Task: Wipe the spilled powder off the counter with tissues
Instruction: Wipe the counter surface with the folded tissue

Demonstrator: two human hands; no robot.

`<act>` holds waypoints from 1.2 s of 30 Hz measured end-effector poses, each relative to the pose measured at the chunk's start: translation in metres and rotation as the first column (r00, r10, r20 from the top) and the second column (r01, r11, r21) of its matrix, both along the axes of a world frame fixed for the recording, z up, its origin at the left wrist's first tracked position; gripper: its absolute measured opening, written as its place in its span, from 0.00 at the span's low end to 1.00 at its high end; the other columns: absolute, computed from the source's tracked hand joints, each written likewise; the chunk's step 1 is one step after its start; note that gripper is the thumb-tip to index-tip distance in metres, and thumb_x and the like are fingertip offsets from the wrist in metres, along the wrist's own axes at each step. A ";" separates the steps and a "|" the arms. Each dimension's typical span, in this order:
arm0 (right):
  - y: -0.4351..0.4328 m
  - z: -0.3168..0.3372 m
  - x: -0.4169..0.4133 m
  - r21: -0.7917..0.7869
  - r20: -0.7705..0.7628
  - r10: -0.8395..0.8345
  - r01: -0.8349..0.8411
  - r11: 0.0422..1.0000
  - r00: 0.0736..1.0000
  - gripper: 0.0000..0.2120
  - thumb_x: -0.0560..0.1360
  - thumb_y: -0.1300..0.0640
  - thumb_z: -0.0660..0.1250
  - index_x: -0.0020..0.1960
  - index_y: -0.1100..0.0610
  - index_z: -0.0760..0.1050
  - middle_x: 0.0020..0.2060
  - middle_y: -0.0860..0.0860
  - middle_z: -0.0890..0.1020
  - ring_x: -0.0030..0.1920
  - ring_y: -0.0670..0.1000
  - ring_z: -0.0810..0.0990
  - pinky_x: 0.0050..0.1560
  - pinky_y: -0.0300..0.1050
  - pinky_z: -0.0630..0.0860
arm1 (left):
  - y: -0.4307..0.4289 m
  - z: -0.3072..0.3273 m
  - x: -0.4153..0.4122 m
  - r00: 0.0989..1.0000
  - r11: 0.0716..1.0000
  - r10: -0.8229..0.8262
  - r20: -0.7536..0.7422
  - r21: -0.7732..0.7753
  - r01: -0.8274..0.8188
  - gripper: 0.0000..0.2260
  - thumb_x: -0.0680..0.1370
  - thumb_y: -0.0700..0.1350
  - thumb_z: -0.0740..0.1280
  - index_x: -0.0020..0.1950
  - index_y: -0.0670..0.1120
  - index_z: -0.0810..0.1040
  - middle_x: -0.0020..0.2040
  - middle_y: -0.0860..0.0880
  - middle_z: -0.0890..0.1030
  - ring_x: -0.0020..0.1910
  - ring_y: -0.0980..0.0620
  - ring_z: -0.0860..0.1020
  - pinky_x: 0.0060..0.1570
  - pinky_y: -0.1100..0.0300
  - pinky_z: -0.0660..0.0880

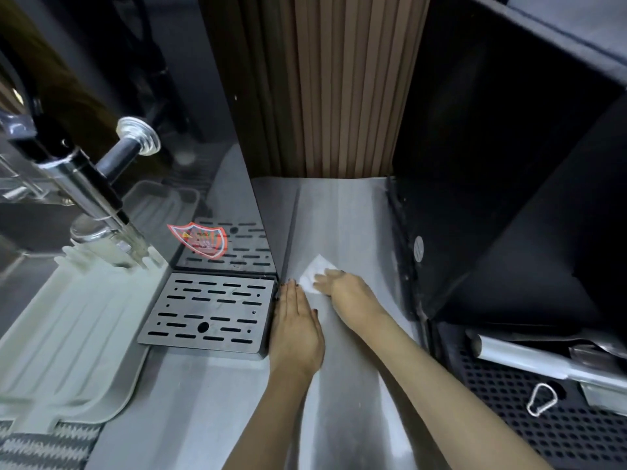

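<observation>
A white tissue (315, 271) lies flat on the steel counter (342, 218), in the gap between two dark machines. My right hand (342, 285) presses down on the tissue's near edge with its fingers spread flat over it. My left hand (295, 325) rests on the counter just left of the tissue, on edge with fingers straight and together, alongside the drip tray. It holds nothing. I cannot make out any powder on the counter.
A slotted metal drip tray (208, 312) sits left of my left hand under a black machine (234, 130). A pale green mat (71, 334) lies further left below a chrome tap (98, 184). A large black appliance (492, 181) walls the right side, above a perforated black tray (529, 415).
</observation>
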State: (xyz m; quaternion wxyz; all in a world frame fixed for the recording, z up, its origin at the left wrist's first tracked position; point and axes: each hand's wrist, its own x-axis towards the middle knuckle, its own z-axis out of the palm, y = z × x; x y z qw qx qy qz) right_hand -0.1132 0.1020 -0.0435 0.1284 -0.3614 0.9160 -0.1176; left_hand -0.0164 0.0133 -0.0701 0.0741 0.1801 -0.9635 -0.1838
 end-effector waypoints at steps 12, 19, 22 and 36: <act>-0.029 0.035 -0.115 -0.037 -0.105 -0.322 0.320 0.947 0.941 0.19 0.80 0.56 0.55 0.70 0.59 0.66 0.67 0.62 0.68 0.67 0.60 0.68 0.66 0.48 0.65 | 0.001 -0.004 -0.003 1.000 0.999 -0.022 -0.014 -0.043 0.021 0.32 0.74 0.51 0.36 0.75 0.37 0.53 0.76 0.42 0.54 0.76 0.47 0.50 0.71 0.60 0.40; -0.028 0.001 -0.115 -0.122 -0.067 -0.480 0.470 0.874 0.875 0.25 0.77 0.66 0.56 0.73 0.57 0.59 0.72 0.56 0.63 0.71 0.58 0.60 0.70 0.48 0.60 | 0.001 -0.001 -0.002 1.000 1.000 -0.010 -0.002 -0.022 0.009 0.27 0.78 0.48 0.41 0.75 0.38 0.51 0.77 0.43 0.50 0.76 0.48 0.48 0.72 0.60 0.39; 0.001 -0.006 -0.058 -0.089 -0.052 -0.546 0.541 0.836 0.836 0.31 0.74 0.68 0.60 0.74 0.59 0.55 0.73 0.56 0.60 0.73 0.59 0.57 0.73 0.49 0.57 | 0.001 0.001 -0.002 1.000 1.000 -0.008 -0.004 -0.013 0.008 0.24 0.81 0.44 0.48 0.75 0.38 0.49 0.77 0.43 0.49 0.76 0.48 0.46 0.73 0.59 0.40; 0.001 0.029 -0.067 -0.154 0.052 -0.473 0.476 0.866 0.879 0.22 0.78 0.65 0.53 0.70 0.56 0.66 0.69 0.58 0.67 0.67 0.60 0.67 0.66 0.49 0.67 | 0.002 0.001 -0.002 1.000 1.000 0.012 0.012 -0.014 -0.012 0.24 0.81 0.44 0.48 0.76 0.39 0.48 0.77 0.44 0.48 0.76 0.48 0.46 0.74 0.58 0.42</act>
